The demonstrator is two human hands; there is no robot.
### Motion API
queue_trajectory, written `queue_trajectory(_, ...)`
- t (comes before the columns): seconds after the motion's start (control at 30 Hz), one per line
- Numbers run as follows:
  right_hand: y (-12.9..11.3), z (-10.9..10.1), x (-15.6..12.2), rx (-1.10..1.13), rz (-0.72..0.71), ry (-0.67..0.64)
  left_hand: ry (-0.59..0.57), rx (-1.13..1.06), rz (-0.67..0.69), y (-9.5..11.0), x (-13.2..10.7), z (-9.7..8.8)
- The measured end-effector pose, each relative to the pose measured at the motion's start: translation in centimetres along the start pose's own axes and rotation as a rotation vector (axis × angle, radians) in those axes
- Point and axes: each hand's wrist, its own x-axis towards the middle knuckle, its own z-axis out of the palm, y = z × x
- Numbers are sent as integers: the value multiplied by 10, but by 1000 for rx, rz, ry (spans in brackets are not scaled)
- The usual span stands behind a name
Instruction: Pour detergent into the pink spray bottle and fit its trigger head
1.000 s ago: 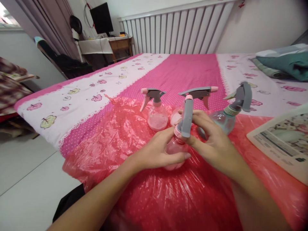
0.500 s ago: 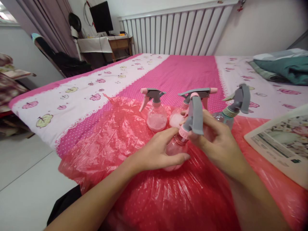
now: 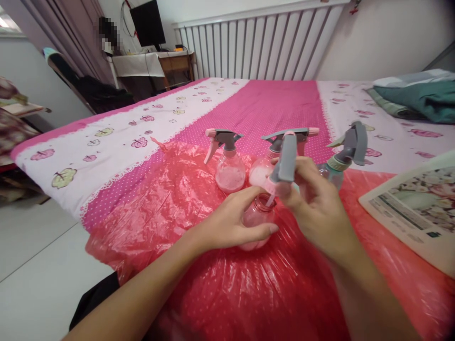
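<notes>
A clear pink bottle (image 3: 256,219) stands with its mouth uncovered, and my left hand (image 3: 238,220) is wrapped round its side. Just above the mouth, my right hand (image 3: 316,199) grips a grey and pink spray head (image 3: 287,158). The spray head's pale tube slants down into the bottle's neck. Behind these stand two pink spray bottles: one (image 3: 230,174) at the left holding foamy liquid, another (image 3: 259,174) partly hidden by my right hand. A green-collared spray bottle (image 3: 336,170) is to the right, its lower part covered by my fingers.
Red plastic sheeting (image 3: 149,213) lies under the bottles on a pink patterned bed (image 3: 277,104). A floral-printed pouch (image 3: 419,208) rests at the right. Folded bedding (image 3: 419,97) sits at the far right, and a desk (image 3: 142,64) with a monitor stands beyond.
My right hand has lifted the spray head off the bottle's neck, baring the mouth and part of the tube. My left hand stays round the bottle.
</notes>
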Motion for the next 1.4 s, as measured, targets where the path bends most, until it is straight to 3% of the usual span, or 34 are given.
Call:
queue_trajectory(0.1, 4, 1, 1, 120, 63, 58, -2, 6, -1, 1, 0, -1)
queue_trajectory(0.4, -5, -1, -4, -69, -63, 206, -5, 8, 3, 1, 0, 1)
queue_trajectory(0.57, -2, -4, -2, -95, 10, 273, -10, 13, -5, 1, 0, 1)
queue_trajectory(0.67, 2, -3, -1, -85, 43, 224, -6, -6, 10, 0, 0, 1)
queue_trajectory(0.87, 2, 3, -1, 43, 83, -77, 27, -91, 32, 0, 0, 4)
queue_trajectory(1.4, 11, -13, 4, 134, 22, -271, 7, -57, 6, -3, -1, 2)
